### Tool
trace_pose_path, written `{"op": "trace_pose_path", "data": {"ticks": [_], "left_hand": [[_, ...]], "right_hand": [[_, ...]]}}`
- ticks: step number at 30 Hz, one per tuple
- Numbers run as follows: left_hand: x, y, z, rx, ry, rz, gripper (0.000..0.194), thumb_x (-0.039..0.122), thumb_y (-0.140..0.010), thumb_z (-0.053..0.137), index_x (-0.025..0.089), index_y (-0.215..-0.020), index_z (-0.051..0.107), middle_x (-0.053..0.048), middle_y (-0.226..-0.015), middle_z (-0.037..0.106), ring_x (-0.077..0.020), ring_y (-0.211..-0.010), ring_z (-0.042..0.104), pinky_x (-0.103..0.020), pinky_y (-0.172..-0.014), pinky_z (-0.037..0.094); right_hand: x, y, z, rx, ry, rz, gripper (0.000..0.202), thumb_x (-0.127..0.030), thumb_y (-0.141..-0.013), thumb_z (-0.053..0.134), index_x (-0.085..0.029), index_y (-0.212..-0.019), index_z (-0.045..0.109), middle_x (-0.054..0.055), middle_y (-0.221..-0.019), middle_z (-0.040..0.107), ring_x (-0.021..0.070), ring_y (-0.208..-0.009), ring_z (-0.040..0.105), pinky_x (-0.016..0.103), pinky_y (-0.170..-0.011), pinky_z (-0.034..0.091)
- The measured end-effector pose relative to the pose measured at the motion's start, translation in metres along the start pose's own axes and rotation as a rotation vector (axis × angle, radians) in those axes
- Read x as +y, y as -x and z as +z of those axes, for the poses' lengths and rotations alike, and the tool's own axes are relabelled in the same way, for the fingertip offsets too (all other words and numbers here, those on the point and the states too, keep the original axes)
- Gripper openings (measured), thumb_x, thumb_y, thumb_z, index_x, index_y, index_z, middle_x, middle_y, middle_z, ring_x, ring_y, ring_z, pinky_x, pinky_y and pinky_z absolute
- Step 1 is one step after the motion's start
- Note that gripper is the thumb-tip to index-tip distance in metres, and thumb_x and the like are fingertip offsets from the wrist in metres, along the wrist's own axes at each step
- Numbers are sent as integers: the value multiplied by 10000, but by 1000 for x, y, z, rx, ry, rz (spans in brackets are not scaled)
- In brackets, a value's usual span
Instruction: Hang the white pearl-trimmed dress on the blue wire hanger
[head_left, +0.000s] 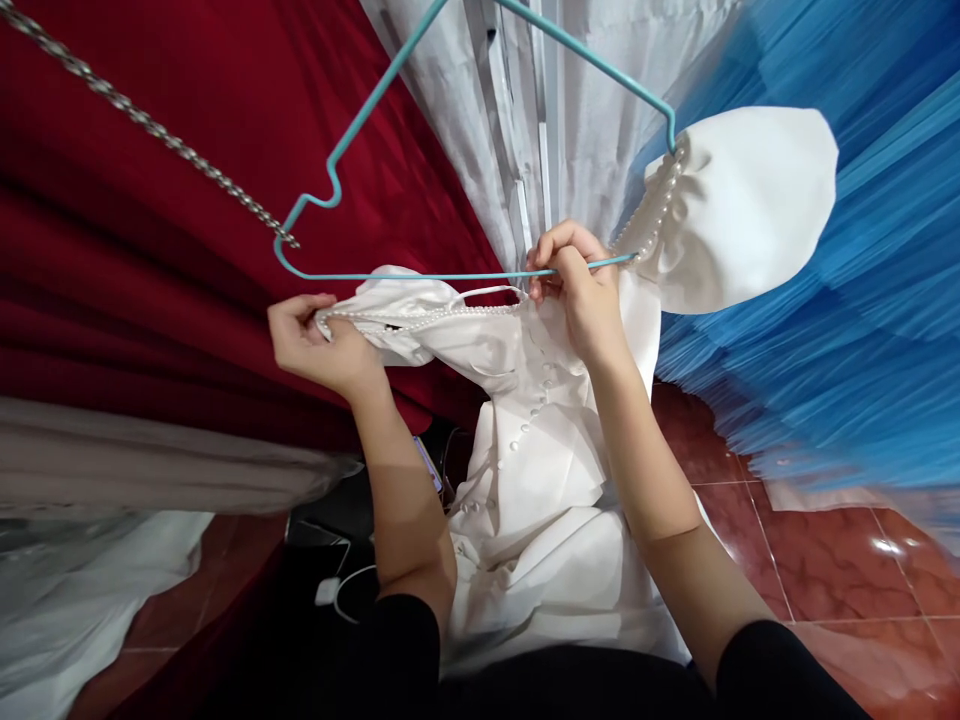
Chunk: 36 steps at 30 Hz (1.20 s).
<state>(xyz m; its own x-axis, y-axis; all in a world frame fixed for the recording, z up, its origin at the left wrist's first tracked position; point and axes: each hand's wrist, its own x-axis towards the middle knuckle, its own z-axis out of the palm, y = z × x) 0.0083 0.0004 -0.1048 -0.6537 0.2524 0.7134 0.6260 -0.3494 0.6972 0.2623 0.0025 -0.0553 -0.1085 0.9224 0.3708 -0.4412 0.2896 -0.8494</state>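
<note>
A white dress (551, 440) with a row of buttons and pearl-trimmed straps hangs in front of me. One puffed sleeve (757, 210) is over the right end of a light blue wire hanger (420, 276). The hanger's left end is bare of the dress. My left hand (319, 345) pinches the pearl-edged fabric of the other sleeve, below the hanger's left corner. My right hand (577, 285) is closed around the hanger's bottom bar, near the dress neckline; some of its fingertips are hidden behind the bar and fabric.
A metal chain (150, 125) runs down to the hanger's left end. Red curtain (187, 200) covers the left side, white drapes (450, 90) stand behind, and blue tulle (862, 330) fills the right. A white cable (345, 590) lies over something black at lower left, above the red tile floor (832, 550).
</note>
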Motion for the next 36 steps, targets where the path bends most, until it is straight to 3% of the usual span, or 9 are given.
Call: {"op": "trace_pose_path", "data": {"ticks": [7, 10, 14, 19, 23, 28, 31, 33, 36], "left_hand": [[37, 33, 2, -114, 254, 153, 171, 31, -742, 547, 87, -896, 597, -55, -872, 578, -158, -838, 589, -293, -811, 501], [58, 37, 10, -430, 356, -16, 49, 180, -827, 624, 133, -842, 627, -15, -773, 586, -131, -711, 572, -238, -681, 473], [76, 41, 25, -871, 493, -301, 198, 350, -868, 680, 153, -855, 678, -32, -776, 647, -144, -739, 627, -226, -674, 477], [91, 62, 49, -710, 802, -425, 335, 362, -863, 686, 211, -1143, 582, -96, -1151, 693, -223, -1095, 660, -340, -945, 521], [105, 83, 59, -520, 813, -497, 154, 280, -901, 537, 230, -1037, 486, -55, -952, 709, -193, -882, 687, -327, -808, 549], [119, 84, 54, -450, 769, -354, 68, 220, -901, 439, 214, -963, 413, -24, -842, 661, -174, -854, 673, -316, -831, 514], [121, 78, 49, -424, 767, -298, 75, 201, -900, 423, 219, -971, 409, -13, -817, 640, -181, -864, 672, -332, -862, 505], [121, 76, 48, -420, 766, -285, 78, 193, -896, 420, 225, -966, 407, -8, -803, 635, -183, -843, 669, -343, -867, 507], [121, 76, 47, -428, 753, -297, 73, 187, -893, 418, 230, -950, 402, -7, -795, 641, -176, -801, 661, -347, -854, 514]], "right_hand": [[0, 0, -2, 25, 94, 47, 155, -267, -894, 472, -192, -760, 491, 0, -781, 528, 63, -604, 485, 228, -574, 391], [-1, 0, 1, 35, 93, 46, 171, -285, -890, 478, -196, -744, 489, 3, -755, 520, 70, -594, 468, 232, -566, 384], [-4, 1, 6, 94, 169, 55, 226, -343, -897, 485, -204, -718, 486, 7, -748, 512, 78, -613, 451, 230, -577, 397], [-6, 1, 7, 98, 203, 51, 224, -336, -903, 466, -210, -721, 496, 1, -699, 489, 89, -621, 449, 235, -608, 408], [-4, 1, 4, 67, 139, 43, 188, -274, -894, 465, -199, -726, 500, -6, -726, 500, 75, -612, 463, 236, -593, 386], [-9, 11, 3, 125, 182, 62, 211, -380, -938, 485, -201, -848, 549, -24, -684, 539, 66, -561, 450, 234, -554, 357], [-22, 26, 4, 82, 361, 76, 353, -419, -950, 488, -187, -687, 531, -19, -615, 523, 62, -538, 446, 236, -543, 350], [-34, 36, 3, 95, 497, -10, 440, -404, -952, 498, -182, -573, 482, -20, -549, 473, 65, -526, 429, 248, -551, 345], [-51, 41, -2, 349, 638, -267, 357, -365, -907, 592, -202, -600, 515, -21, -592, 489, 82, -558, 435, 272, -586, 365]]}}
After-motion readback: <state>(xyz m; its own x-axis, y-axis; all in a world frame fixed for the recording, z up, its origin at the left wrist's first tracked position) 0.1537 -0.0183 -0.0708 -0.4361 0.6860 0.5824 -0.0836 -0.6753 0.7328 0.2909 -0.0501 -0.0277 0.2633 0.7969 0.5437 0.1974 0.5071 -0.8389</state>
